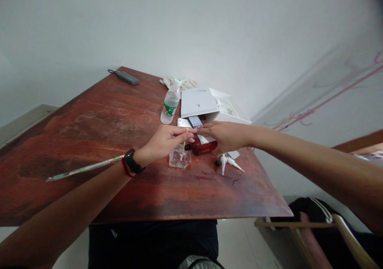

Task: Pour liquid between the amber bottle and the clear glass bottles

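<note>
My left hand (172, 141) pinches a thin pale wooden stick (183, 147) between thumb and fingers. The stick slants down into a clear glass dish (178, 162) on the table. My right hand (230, 136) reaches in from the right, fingers stretched out, tips meeting or almost meeting my left fingertips. Below those fingers a red-brown bottle (206, 148) with a black neck or cap lies on its side, its right end against or behind my hand. Whether that hand touches the bottle is unclear. Two small white nozzle-tipped pieces (229, 164) lie near my right wrist.
A water bottle (170, 103) with a green label stands behind my hands, beside an opened white box (199, 102). A phone (195, 121) leans there. On the left lie a long wrapped stick (85, 169) and a grey device (127, 77). The wooden table (143, 197) meets the wall.
</note>
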Demonstrator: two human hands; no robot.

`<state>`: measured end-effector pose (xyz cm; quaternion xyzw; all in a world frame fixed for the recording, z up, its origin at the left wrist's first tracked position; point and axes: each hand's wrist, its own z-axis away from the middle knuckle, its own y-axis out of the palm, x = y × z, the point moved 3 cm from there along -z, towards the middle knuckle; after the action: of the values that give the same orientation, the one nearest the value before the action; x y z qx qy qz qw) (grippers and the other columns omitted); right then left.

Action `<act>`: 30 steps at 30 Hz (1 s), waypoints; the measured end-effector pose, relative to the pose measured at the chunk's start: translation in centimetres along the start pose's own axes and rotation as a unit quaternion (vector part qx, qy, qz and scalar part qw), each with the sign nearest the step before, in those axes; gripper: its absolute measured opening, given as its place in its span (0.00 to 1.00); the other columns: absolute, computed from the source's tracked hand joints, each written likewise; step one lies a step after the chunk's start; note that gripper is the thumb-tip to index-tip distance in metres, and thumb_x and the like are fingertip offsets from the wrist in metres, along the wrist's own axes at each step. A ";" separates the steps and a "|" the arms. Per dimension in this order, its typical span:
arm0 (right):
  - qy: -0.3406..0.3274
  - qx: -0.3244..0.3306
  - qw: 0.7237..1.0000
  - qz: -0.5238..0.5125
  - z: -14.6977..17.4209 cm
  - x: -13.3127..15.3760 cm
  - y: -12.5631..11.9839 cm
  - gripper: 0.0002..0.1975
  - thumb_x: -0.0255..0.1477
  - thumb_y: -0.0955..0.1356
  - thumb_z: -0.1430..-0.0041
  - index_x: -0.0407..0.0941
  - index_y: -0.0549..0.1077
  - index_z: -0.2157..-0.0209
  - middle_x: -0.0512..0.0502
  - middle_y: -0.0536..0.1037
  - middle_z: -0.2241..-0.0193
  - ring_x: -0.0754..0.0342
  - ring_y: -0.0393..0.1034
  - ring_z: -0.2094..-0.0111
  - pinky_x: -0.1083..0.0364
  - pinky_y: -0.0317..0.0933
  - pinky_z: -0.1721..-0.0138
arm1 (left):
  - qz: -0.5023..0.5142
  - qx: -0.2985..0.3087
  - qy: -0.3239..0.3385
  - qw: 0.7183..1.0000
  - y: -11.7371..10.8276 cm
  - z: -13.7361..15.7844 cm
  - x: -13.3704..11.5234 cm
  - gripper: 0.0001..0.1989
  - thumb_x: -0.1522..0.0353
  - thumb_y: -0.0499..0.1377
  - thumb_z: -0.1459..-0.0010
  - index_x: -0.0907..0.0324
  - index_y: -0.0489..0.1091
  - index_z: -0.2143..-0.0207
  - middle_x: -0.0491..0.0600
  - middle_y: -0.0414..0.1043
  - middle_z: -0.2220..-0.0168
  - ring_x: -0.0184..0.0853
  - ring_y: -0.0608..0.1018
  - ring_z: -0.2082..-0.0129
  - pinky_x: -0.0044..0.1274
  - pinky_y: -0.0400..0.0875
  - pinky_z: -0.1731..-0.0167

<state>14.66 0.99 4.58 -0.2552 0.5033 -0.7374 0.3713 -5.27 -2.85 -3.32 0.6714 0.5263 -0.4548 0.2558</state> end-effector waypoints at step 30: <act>0.008 0.014 0.999 -0.028 0.6 0.9 -0.1 0.45 0.27 0.76 0.52 0.42 0.66 0.31 0.35 0.78 0.41 0.38 0.76 0.47 0.46 0.70 0.47 | -0.056 -0.014 0.040 0.997 -0.9 0.1 0.1 0.13 0.62 0.64 0.32 0.59 0.85 0.55 0.52 0.86 0.53 0.41 0.86 0.55 0.26 0.79 0.55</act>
<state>14.60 -0.03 4.89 -0.2585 0.4886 -0.7562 0.3502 -6.12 -2.58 -3.35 0.6546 0.5796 -0.4336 0.2179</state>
